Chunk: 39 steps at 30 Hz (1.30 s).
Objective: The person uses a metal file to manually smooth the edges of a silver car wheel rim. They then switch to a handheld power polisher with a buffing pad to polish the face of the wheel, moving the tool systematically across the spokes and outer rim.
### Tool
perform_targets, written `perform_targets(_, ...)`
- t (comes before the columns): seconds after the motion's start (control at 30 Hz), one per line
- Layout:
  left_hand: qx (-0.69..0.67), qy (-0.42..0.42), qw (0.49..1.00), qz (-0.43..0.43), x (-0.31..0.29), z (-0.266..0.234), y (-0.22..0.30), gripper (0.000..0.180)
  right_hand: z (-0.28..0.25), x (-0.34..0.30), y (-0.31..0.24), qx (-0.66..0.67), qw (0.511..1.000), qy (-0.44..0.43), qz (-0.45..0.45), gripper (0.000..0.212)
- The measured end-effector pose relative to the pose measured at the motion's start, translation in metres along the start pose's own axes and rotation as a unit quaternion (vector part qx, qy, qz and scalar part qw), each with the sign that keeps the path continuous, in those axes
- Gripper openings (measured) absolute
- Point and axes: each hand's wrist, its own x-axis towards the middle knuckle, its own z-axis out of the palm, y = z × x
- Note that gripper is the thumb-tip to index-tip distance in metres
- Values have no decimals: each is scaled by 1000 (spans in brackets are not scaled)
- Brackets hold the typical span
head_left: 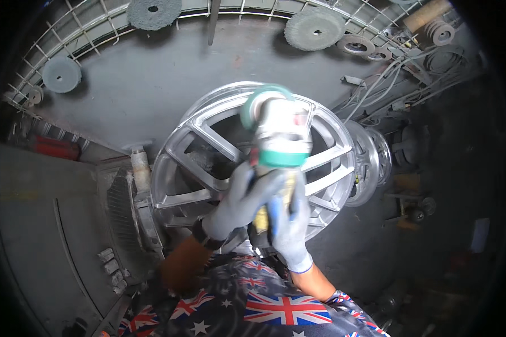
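Note:
Both gloved hands grip an angle grinder (285,135), blurred by motion, with a green band round its body and a green-edged disc (250,109) at its head. My left hand (230,205) wraps the grinder's body from the left, a dark band on its wrist. Lower on the yellowish handle, my right hand (291,224) is closed round the grip. Beneath the tool lies a silver alloy wheel (205,137) with several spokes, face up. The disc is over the wheel's far rim; whether it touches cannot be made out.
More silver wheels (364,163) stand just right of this one. Round grey abrasive discs (315,28) hang on a wire rack (98,42) along the far wall. Loose cables (385,84) run at the far right. A metal fixture (143,180) stands at the left.

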Motion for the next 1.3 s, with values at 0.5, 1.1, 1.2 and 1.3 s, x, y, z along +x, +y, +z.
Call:
perform_targets(0.5,-7,-62,998,-27,19,18,-7,43,-6,-7,16,105,988,112,-19,79)
perform_targets(1.1,-69,-12,997,-32,6,19,-12,39,-9,-10,12,102,993,51,-2,80)
perform_targets(1.2,-69,17,997,3,-2,11,-37,40,-7,-9,12,14,999,31,-27,80)
perform_targets(1.3,-97,-9,993,-63,2,16,-2,40,-6,-10,7,52,998,40,-15,80)
